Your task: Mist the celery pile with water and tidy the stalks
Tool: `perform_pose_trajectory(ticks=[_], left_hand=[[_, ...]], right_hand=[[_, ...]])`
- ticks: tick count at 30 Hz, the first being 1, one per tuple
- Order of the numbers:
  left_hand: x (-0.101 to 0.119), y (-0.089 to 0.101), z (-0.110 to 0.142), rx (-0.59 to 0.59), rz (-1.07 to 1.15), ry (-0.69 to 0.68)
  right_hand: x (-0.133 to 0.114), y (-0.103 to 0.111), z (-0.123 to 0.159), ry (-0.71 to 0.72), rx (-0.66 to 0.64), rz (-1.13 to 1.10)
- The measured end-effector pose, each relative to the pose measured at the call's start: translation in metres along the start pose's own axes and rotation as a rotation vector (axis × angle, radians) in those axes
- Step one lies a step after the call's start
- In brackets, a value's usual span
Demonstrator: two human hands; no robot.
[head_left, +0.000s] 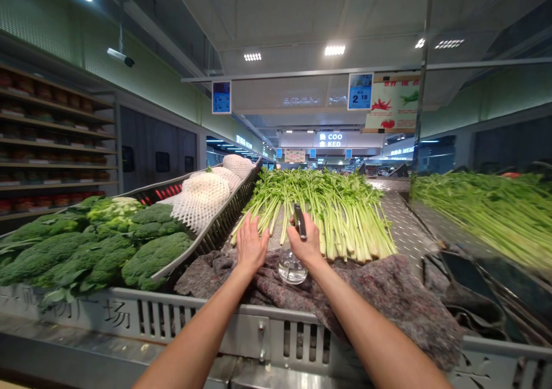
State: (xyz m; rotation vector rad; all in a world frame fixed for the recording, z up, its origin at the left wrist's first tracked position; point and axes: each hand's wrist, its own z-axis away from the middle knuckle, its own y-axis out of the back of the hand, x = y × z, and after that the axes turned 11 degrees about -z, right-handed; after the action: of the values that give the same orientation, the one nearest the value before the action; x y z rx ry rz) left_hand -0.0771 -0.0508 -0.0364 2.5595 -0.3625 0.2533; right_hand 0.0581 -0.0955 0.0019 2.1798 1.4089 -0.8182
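Note:
A clear spray bottle [292,269] with a black trigger head is in the grip of my right hand [305,239], its base just above a crumpled grey-brown felt cloth [388,291]. Some liquid shows in the bottle's lower part. My left hand [251,244] is stretched out, fingers apart, by the near left end of the celery [328,216]; whether it touches a stalk I cannot tell. The celery lies spread in a wide layer beyond both hands, leaves at the far side and pale stalk ends towards me.
Broccoli heads [99,251] and foam-netted produce [202,196] fill a crate on the left, bounded by a black slatted divider [219,222]. A grey slotted rail [297,325] runs along the front. On the right, a mirror panel [487,216] reflects the celery. Price signs [360,92] hang above.

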Motion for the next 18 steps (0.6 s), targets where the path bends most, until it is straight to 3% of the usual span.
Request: perform_pose_trajectory(ticks=[8, 18], left_hand=[[-0.030, 0.016, -0.010, 0.023, -0.075, 0.090], [-0.031, 0.024, -0.019, 0.047, -0.053, 0.088]], right_hand=[[-0.001, -0.028, 0.022, -0.003, -0.108, -0.032], [-0.006, -0.036, 0.026, -0.021, -0.184, -0.063]])
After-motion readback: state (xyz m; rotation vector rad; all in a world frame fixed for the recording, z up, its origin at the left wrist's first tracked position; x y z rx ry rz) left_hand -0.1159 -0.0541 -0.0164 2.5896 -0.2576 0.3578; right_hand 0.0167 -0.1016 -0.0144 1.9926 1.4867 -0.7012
